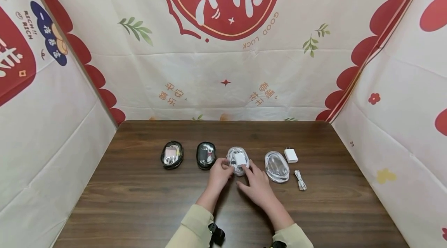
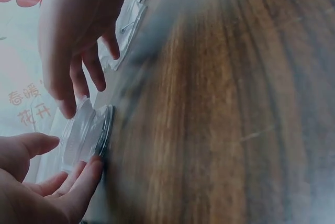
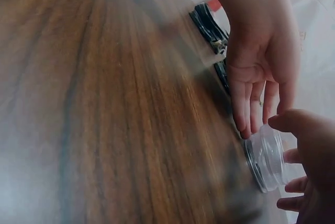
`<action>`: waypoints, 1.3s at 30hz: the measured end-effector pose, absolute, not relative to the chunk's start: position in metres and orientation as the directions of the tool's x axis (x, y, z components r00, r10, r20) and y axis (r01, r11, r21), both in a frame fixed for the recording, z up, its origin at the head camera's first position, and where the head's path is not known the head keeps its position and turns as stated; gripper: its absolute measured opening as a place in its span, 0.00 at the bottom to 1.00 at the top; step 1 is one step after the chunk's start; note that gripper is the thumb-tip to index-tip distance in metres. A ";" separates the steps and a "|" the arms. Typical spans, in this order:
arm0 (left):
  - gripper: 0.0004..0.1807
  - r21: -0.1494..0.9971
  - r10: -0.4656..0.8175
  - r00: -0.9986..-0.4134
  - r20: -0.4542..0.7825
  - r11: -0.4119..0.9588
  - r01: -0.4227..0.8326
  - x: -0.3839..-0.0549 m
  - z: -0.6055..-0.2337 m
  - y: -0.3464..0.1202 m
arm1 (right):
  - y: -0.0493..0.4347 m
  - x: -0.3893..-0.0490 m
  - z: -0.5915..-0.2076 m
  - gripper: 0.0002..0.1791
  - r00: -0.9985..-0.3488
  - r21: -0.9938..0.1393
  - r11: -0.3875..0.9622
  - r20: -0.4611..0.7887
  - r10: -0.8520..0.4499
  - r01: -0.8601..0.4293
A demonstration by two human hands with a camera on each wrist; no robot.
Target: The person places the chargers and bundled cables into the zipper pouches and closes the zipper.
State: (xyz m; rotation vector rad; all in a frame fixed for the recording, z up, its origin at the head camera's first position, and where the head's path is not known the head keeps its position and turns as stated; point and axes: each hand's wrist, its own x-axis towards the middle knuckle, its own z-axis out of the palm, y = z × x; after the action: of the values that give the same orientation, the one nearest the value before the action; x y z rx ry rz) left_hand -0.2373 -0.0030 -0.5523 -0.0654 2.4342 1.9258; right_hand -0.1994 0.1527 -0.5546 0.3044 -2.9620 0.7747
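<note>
A clear oval case (image 1: 238, 161) with a coiled white cable and a white charger block (image 1: 239, 158) lies on the table between both hands. My left hand (image 1: 219, 176) holds its near left side; in the left wrist view, the left thumb (image 2: 44, 144) is on one side of the case (image 2: 86, 135) and the fingers on the other. My right hand (image 1: 257, 186) is at the right side, fingers extended onto its edge and thumb spread away. In the right wrist view, the case (image 3: 266, 156) sits below the left hand's fingertips, beside the right hand (image 3: 314, 161).
Two oval cases with black rims, one at far left (image 1: 172, 155) and one nearer (image 1: 206, 155), hold small items. To the right are another clear oval case (image 1: 277, 167), a white charger (image 1: 290, 155) and a bundled white cable (image 1: 300, 180). Printed cloth (image 1: 223, 65) surrounds the wooden table (image 1: 139, 209).
</note>
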 end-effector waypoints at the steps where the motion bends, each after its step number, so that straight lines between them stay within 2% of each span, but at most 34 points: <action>1: 0.20 0.965 -0.017 -0.998 -0.059 0.256 -0.061 -0.239 -0.552 -0.003 | 0.152 -0.200 -0.555 0.34 -0.979 -0.481 0.853 0.109 -0.172 -0.204; 8: 0.23 0.924 -0.043 -0.999 -0.010 0.380 -0.026 -0.248 -0.551 0.000 | 0.150 -0.204 -0.558 0.36 -0.981 -0.490 0.850 0.097 -0.166 -0.192; 20: 0.24 0.930 -0.049 -0.999 -0.006 0.368 -0.024 -0.252 -0.550 0.003 | 0.153 -0.214 -0.563 0.36 -0.980 -0.482 0.853 0.088 -0.180 -0.200; 26: 0.22 0.946 -0.092 -0.996 -0.001 0.323 -0.031 -0.253 -0.548 0.006 | 0.157 -0.211 -0.559 0.36 -0.980 -0.501 0.842 0.096 -0.174 -0.198; 35: 0.14 0.956 -0.164 -0.982 0.093 0.291 0.042 -0.252 -0.541 0.015 | 0.175 -0.190 -0.557 0.33 -0.954 -0.534 0.794 0.223 -0.201 -0.292; 39: 0.12 0.960 -0.144 -0.978 0.154 0.256 0.113 -0.248 -0.537 0.030 | 0.187 -0.182 -0.558 0.29 -0.930 -0.545 0.770 0.325 -0.172 -0.333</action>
State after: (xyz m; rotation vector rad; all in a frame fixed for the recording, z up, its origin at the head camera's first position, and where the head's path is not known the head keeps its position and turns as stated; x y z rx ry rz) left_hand -0.2484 0.0295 -0.5374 -0.0323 2.6476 2.0565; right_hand -0.1819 0.1873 -0.5583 0.3936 -2.7086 0.9050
